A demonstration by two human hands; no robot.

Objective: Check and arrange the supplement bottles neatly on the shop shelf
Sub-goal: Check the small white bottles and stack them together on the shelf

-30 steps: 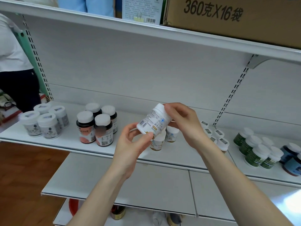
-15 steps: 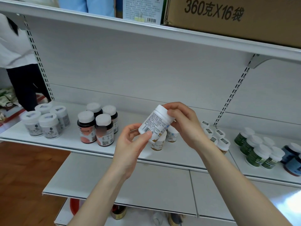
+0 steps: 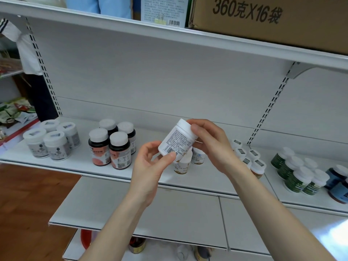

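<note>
Both hands hold one white supplement bottle (image 3: 177, 141) in the air above the front of the shelf (image 3: 75, 165), clear of its surface. The bottle is tilted, its white cap up and to the right, and the side with small print and a barcode faces the camera. The left hand (image 3: 150, 166) takes the lower end: its grip is closed on the bottle, thumb pressed by the barcode and fingers curled behind the base. The right hand (image 3: 212, 146) takes the upper end, its grip wrapped round the cap with the thumb on the cap's rim.

Just behind and below the held bottle, two small white bottles (image 3: 182, 163) stand upright on the shelf. To the left stand four dark bottles with pink labels (image 3: 111, 146) in a tight cluster, and further left four grey-labelled white jars (image 3: 50, 143). Right of the right hand is a row of small white-capped bottles (image 3: 244, 153), then green-labelled bottles (image 3: 297, 175) and blue-labelled bottles (image 3: 339, 183) near the edge of the view.

A cardboard box (image 3: 263, 21) sits on the shelf above. A lower shelf (image 3: 169, 213) juts out beneath the hands, with wooden floor (image 3: 28, 204) to its left. A person (image 3: 26, 53) in a white top stands at the far left.
</note>
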